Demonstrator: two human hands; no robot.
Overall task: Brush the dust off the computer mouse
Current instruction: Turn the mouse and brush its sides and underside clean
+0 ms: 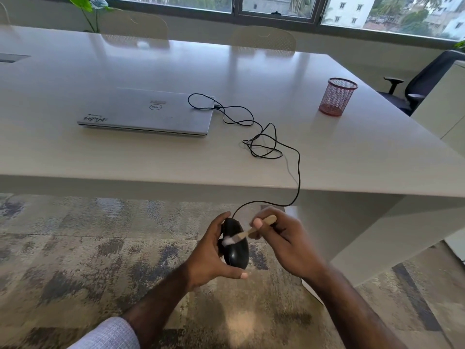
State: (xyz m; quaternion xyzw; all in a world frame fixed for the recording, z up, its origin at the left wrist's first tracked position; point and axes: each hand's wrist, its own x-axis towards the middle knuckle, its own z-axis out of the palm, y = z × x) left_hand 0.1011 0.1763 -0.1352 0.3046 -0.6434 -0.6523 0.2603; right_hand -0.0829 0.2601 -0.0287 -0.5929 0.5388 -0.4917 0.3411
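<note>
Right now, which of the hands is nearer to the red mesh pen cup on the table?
Right. The right hand holds the brush below the table edge, on the side of the red mesh pen cup. The left hand, gripping the mouse, is farther to the left.

Mouse (236, 250): black plastic shell, smooth, glossy, with highlights on its back. Brush (247, 233): pale bare wooden handle, matt; light bristles, blurred. Cable (299, 172): black, thin, smooth sheath. Laptop (146, 110): silver lid, metallic look, satin finish, stickers at the near left corner. Table (327, 157): white top, smooth, semi-glossy, reflecting chairs and window. Pen holder (337, 96): red wire mesh. Carpet (75, 235): mottled grey-beige textile, rough, matt. Sleeve (110, 335): light woven cloth.
</note>
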